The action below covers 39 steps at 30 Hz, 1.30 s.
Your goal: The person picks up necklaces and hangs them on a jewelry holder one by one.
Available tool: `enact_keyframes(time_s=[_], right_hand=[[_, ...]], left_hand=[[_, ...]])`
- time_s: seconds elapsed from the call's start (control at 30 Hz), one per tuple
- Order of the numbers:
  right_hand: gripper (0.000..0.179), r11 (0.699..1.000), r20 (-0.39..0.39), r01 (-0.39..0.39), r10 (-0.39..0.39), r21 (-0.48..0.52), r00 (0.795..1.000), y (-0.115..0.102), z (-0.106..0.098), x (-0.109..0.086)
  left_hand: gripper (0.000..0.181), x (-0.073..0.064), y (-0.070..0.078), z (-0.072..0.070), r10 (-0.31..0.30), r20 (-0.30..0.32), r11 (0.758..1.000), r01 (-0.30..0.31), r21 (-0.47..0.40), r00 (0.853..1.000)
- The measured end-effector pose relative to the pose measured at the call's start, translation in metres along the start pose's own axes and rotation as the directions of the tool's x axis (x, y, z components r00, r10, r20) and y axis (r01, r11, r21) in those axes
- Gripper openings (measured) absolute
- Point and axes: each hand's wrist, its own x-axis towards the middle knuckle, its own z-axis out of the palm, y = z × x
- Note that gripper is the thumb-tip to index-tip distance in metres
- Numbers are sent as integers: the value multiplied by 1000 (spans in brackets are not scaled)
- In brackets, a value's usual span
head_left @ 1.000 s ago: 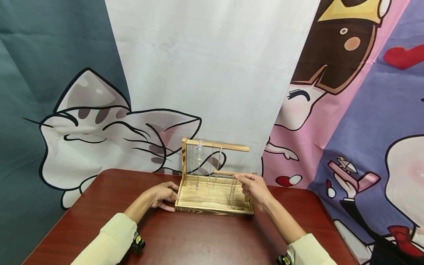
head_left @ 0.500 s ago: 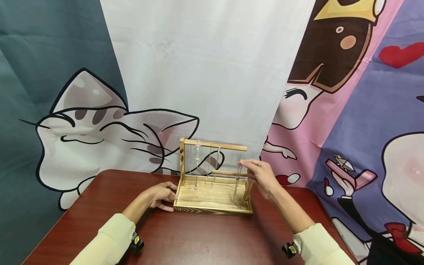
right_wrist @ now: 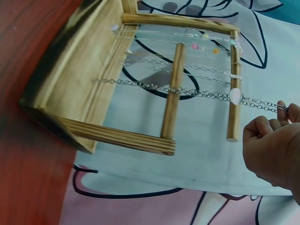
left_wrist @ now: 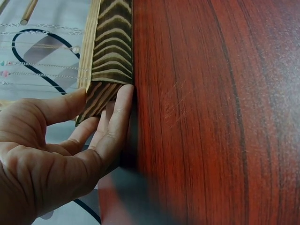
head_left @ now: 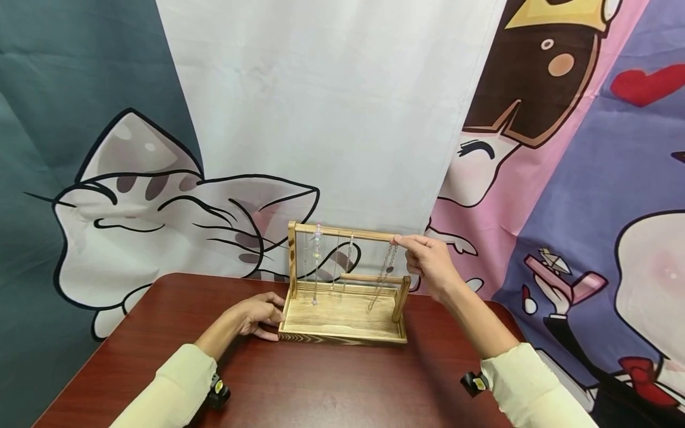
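A wooden jewelry stand (head_left: 342, 339) has a tray base, an upper bar (head_left: 364, 234) and a lower bar (head_left: 369, 278). My left hand (head_left: 258, 316) grips the tray's left end; in the left wrist view its thumb (left_wrist: 65, 105) lies on the wall and the fingers are on the outer side. Beside the upper bar's free end, my right hand (head_left: 430, 261) pinches a silver chain necklace (head_left: 381, 279) between thumb and fingertips. In the right wrist view the doubled chain (right_wrist: 201, 93) hangs past both bars, with a pale round piece on it.
Several thin chains, one a beaded chain (head_left: 317, 252), hang from the left half of the upper bar. The stand sits on a reddish-brown table (head_left: 321, 380). A printed cloth (head_left: 342, 119) with cartoon figures hangs close behind it.
My right hand has risen from the lower bar to the upper bar's free end, lifting the necklace with it. My left hand keeps its grip on the tray.
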Motion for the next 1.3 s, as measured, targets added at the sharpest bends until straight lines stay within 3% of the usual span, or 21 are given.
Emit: enact_keyframes(time_s=[0.3, 0.8, 1.3], right_hand=[[21, 999, -11, 16, -17, -37, 1000, -24, -1, 1], [25, 987, -49, 124, -130, -101, 990, -60, 4, 10], [24, 977, -113, 211, -210, -3, 971, -89, -6, 26]], left_hand=[[47, -2, -1, 0, 7, -3, 1000, -7, 6, 1000], [47, -1, -1, 1, -10, -15, 1000, 10, -2, 1000], [47, -1, 1, -1, -7, -2, 1000, 7, -11, 1000]])
